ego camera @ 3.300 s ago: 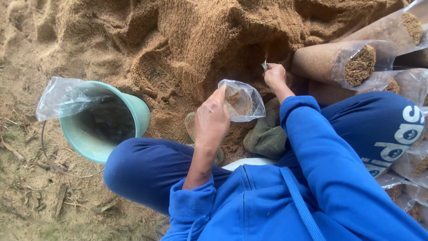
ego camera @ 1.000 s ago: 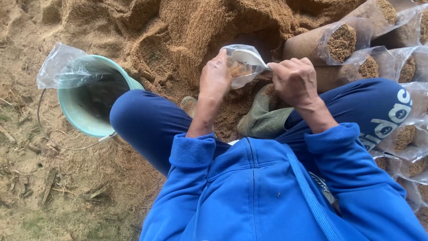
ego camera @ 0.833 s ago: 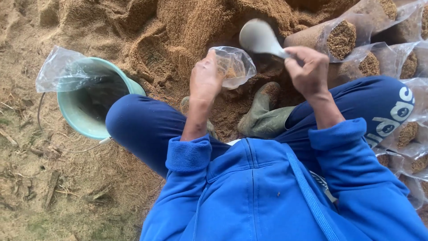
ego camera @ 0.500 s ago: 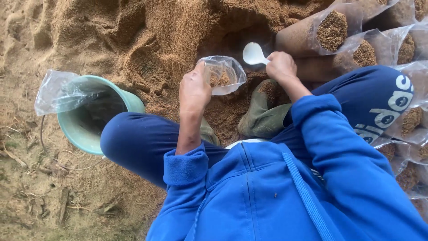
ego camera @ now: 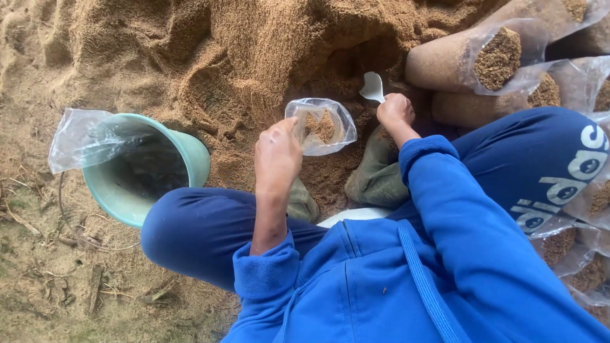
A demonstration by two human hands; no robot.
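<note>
Item, nearest: my blue sleeves and knees, crouched over boots.
Item: my left hand (ego camera: 277, 152), pinching the rim of a small clear bag (ego camera: 321, 125), mouth held open, partly filled with brown sawdust.
Item: my right hand (ego camera: 395, 111), closed round a pale scoop (ego camera: 372, 86), just beside the bag.
Item: green bucket (ego camera: 143, 168), plastic-lined, to my left.
Item, farthest: sawdust heap (ego camera: 254, 44); filled bags (ego camera: 483, 60).
Risk, judged: a loose pinch lets the bag sag and spill.
</note>
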